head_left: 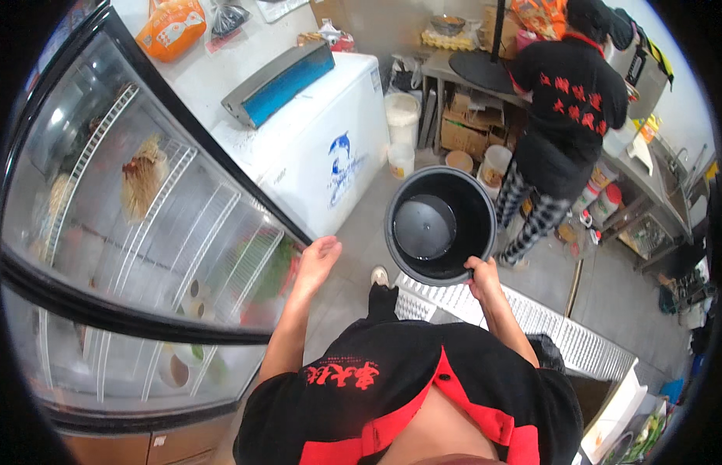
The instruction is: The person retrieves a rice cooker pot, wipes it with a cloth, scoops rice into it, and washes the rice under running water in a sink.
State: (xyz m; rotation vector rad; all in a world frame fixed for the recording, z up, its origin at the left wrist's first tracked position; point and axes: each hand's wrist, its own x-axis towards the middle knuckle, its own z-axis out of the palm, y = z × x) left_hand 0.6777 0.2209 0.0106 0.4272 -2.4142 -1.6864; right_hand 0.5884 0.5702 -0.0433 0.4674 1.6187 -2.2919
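A deep black bucket (471,221) hangs in front of me, tilted so that I look into its round inside. Its bottom shines, perhaps from some wetness. With fingers over the near right rim, my right hand (483,273) grips the bucket. My left hand (318,260) holds nothing, its fingers loosely extended. It is beside the black-framed edge of a glass-door display fridge (167,329), apart from the bucket. Behind the glass are white wire shelves (155,205), a bag of thin pale strands (144,178) and some greens (277,267).
A white chest freezer (299,147) stands ahead, with a grey and blue panel (279,81) on top. A co-worker (563,108) in black stands at the far right counter. White tubs (402,116) stand on the floor. A perforated metal surface (547,322) lies at my right.
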